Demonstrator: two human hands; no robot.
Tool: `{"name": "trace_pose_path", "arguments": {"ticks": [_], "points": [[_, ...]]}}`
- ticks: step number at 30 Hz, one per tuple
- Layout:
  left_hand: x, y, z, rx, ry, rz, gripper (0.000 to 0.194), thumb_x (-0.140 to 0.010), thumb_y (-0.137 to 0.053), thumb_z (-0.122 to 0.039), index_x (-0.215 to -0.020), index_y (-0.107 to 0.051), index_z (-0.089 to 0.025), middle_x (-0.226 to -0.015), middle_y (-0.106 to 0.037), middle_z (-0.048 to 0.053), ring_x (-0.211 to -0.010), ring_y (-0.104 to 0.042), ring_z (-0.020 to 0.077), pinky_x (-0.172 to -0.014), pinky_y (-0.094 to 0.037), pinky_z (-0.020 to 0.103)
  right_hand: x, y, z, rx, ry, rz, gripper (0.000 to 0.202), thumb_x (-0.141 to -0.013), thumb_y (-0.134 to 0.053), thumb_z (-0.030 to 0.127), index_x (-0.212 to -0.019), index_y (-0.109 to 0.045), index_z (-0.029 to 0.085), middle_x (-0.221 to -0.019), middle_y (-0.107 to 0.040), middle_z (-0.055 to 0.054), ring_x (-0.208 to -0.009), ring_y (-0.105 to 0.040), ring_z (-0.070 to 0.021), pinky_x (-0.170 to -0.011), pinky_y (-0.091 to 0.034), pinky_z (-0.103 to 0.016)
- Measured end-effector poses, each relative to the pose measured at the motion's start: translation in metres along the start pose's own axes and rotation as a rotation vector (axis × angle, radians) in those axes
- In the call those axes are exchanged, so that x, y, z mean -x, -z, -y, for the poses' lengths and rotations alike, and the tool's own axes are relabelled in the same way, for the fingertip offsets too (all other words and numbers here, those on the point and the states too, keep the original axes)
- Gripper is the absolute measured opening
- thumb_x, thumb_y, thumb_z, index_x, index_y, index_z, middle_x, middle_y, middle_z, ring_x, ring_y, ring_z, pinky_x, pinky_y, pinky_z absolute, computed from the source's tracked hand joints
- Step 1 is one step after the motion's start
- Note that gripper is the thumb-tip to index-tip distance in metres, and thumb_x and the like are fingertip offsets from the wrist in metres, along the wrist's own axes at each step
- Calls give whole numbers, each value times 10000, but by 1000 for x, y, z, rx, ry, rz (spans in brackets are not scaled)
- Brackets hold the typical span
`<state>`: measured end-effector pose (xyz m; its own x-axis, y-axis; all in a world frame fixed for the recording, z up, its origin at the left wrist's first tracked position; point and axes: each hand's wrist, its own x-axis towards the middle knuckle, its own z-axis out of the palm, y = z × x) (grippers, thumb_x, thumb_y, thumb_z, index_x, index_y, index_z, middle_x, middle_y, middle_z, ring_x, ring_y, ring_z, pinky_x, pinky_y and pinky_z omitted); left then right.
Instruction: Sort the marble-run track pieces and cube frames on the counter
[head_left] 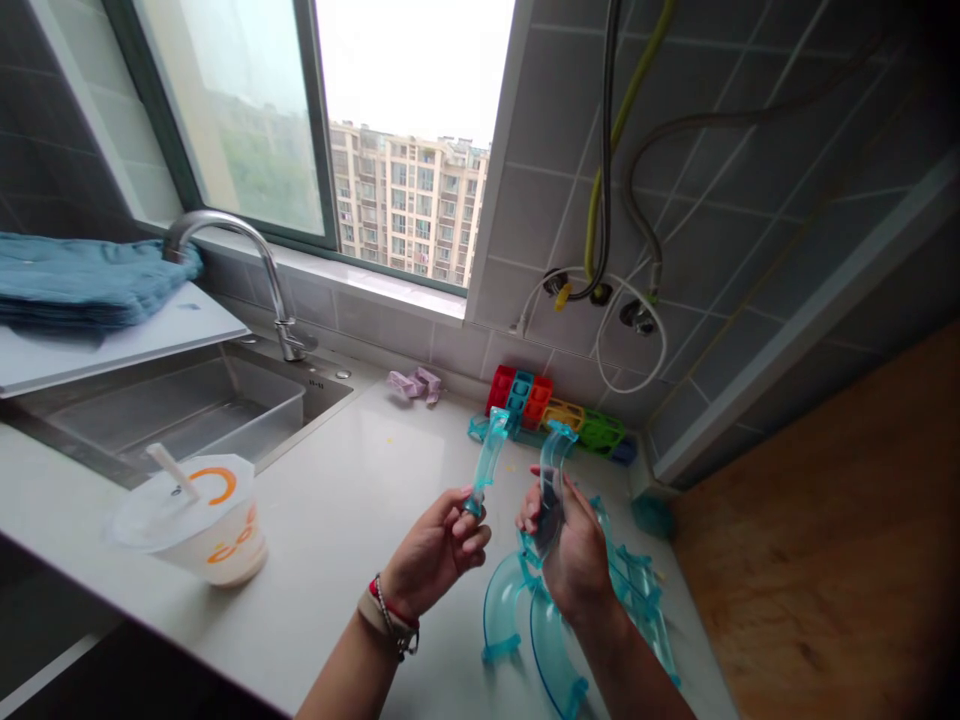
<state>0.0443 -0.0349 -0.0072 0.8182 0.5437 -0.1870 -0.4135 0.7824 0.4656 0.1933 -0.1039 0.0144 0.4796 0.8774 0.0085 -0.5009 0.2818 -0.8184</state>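
My left hand (442, 545) pinches the lower end of a narrow clear teal track piece (491, 450), which stands up from the fingertips. My right hand (574, 560) is wrapped round a curved clear teal track piece (553, 465), its upper end pointing away from me. The two pieces are apart, both held above the white countertop. Below and around my right hand lie more curved teal track pieces (501, 600). Behind the hands, a row of coloured plastic blocks (532, 395) in red, blue, orange, yellow and green rests against the wall.
A lidded drink cup (225, 530) with a straw stands at the left on the countertop (337, 520). Beyond it is a sink (330, 410) with a faucet (274, 270). Blue folded cloth (90, 280) lies on a white board. Crumpled pink paper (414, 385) sits near the wall; hoses hang at right.
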Motion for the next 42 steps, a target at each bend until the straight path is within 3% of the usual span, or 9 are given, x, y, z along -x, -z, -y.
{"name": "trace_pose_path", "arguments": {"ticks": [5,10,17,23,28,34,37,42], "points": [[-1,2,-2,5,1,-29,224,-888,-638,-335,-784,-515,-181,-586,-224,-98,-511,-318,77,-522,-294,218,3,2,-2,-11,-39,20,442,-937,-596,642,-1029,-685,219,-651,-536,38,-548,-476,-126,-545,-442,-261],[-4,0,-1,15,-14,-71,265,-887,-650,-331,-732,-499,-178,-579,-250,-93,-516,-331,77,-517,-309,220,-5,-4,2,35,5,53,318,-888,-741,496,-1042,-653,232,-672,-552,57,-570,-489,-111,-571,-426,-236],[-7,2,1,79,-15,-94,252,-926,-641,-303,-746,-536,-162,-545,-317,-92,-511,-375,72,-508,-340,212,-12,-11,1,54,21,94,316,-922,-688,494,-1057,-658,210,-669,-562,50,-580,-509,-117,-596,-446,-247],[-6,1,1,60,-40,-115,265,-931,-638,-277,-723,-519,-165,-535,-355,-88,-514,-388,74,-501,-344,202,-19,2,7,181,13,-19,359,-846,-771,484,-1059,-721,200,-832,-646,13,-725,-567,-128,-700,-467,-249],[-5,0,0,43,-97,-152,343,-926,-657,-300,-667,-466,-180,-530,-345,-85,-519,-389,80,-509,-359,203,-35,22,4,642,109,-30,502,-805,-795,506,-1181,-747,176,-865,-688,-17,-755,-568,-165,-726,-470,-294],[-3,0,-3,23,-194,-159,431,-920,-654,-315,-592,-403,-190,-548,-329,-75,-523,-371,86,-526,-388,225,-40,43,-5,1487,103,152,495,-852,-762,407,-1275,-724,153,-1043,-749,-104,-943,-675,-260,-925,-485,-376],[-3,1,-2,12,-210,-163,423,-918,-653,-318,-593,-416,-189,-545,-317,-75,-525,-370,91,-524,-386,228,-40,48,-12,1642,64,191,496,-881,-738,385,-1311,-696,139,-1172,-731,-139,-1068,-672,-286,-987,-475,-370],[-4,1,1,-22,-223,-181,409,-894,-680,-315,-600,-422,-194,-535,-321,-77,-526,-374,95,-525,-385,228,-42,54,-23,1723,25,221,493,-898,-733,367,-1334,-679,144,-1204,-724,-144,-1136,-659,-288,-1032,-458,-350]]}}
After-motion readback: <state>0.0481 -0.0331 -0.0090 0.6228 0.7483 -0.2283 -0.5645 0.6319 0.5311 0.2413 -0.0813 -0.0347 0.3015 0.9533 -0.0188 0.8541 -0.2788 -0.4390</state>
